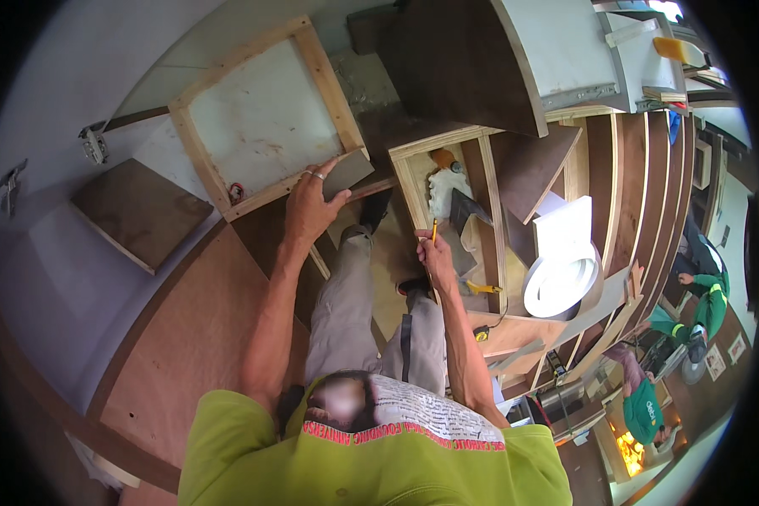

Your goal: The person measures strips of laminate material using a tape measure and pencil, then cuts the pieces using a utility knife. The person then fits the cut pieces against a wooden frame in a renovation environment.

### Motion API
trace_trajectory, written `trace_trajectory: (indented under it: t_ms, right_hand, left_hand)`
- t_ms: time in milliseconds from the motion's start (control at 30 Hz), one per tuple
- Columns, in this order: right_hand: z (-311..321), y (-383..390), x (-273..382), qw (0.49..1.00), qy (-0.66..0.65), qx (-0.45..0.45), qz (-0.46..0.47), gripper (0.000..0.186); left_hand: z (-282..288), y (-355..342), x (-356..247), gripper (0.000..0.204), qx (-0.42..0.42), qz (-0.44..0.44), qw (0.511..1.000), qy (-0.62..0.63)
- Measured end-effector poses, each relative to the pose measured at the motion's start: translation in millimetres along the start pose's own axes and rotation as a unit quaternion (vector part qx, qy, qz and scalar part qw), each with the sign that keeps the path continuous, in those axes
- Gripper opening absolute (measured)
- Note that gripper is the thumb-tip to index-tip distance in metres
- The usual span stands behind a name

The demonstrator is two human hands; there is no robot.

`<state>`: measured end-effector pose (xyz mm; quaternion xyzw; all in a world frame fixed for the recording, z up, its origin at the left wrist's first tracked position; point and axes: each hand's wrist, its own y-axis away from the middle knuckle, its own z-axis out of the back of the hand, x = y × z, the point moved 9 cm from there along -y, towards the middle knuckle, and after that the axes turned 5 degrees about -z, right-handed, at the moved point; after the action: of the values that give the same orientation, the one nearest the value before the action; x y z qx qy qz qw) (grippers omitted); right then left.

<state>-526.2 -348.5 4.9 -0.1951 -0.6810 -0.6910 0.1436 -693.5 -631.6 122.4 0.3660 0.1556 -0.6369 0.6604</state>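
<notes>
My left hand (312,207), with a ring on one finger, grips a small brown board (347,173) between fingers and thumb. The board lies against the lower right corner of a light wooden frame (196,152) with a whitish panel inside it. To the right, my right hand (435,255) pinches a yellow pencil (434,228), its end pointing up and away from me. That hand rests close to the light edge of an open compartment cabinet (407,181). My legs are below, between the two hands.
A loose brown panel (142,211) lies at the left, near metal hinges (94,143). White round fittings (562,282) sit on the cabinet, with a yellow-handled tool (483,288) and a tape measure (481,334) nearby. Two people in green (643,415) are at the far right.
</notes>
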Motion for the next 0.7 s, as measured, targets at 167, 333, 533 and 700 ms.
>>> trace_trajectory:
  t_ms: [167, 333, 533, 700]
  right_hand:
    - [-12.8, 0.7, -2.9, 1.0, 0.009, 0.021, -0.008, 0.025]
    - [-18.8, -5.9, -6.9, 0.999, 0.021, 0.028, 0.003, 0.025]
    - [-23.3, -8.2, -8.8, 0.999, 0.026, 0.029, 0.001, 0.025]
    - [-27.4, -7.0, -8.5, 0.999, 0.027, 0.023, 0.007, 0.025]
  left_hand:
    - [10.2, -0.5, 9.9, 0.058, -0.023, -0.005, 1.0, -0.001]
    - [23.5, -2.0, 11.6, 0.058, -0.045, -0.01, 0.999, -0.008]
    - [28.7, 0.3, 14.8, 0.058, -0.043, 0.002, 0.999, 0.002]
    - [24.9, 2.6, 19.4, 0.057, -0.031, 0.006, 1.0, 0.002]
